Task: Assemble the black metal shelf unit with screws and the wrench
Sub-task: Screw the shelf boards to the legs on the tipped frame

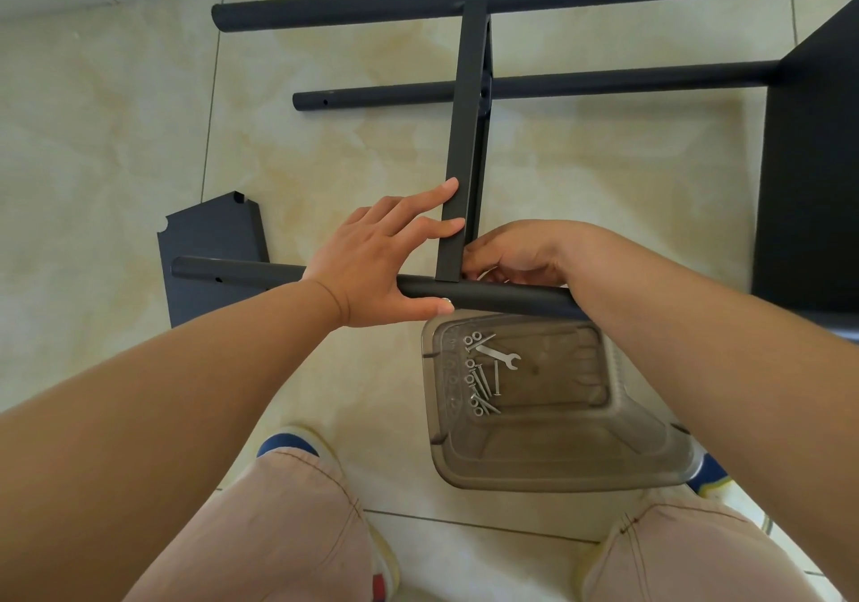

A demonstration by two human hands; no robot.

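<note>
Shelf frame part-built on the floor, both hands at the near joint.

The black shelf unit [469,104] lies on its side on the tiled floor [116,136]: three round poles run across and one shelf panel stands between them, while a loose panel [209,248] waits flat at left, so much fitting seems left. The left hand [386,257] is spread, fingers laid on the panel edge and thumb beneath the near pole [488,297]. The right hand [511,255] curls at the joint; what it pinches is hidden. In the clear tub [558,457], the wrench [498,354] and screws [481,387] lie untouched.
</note>
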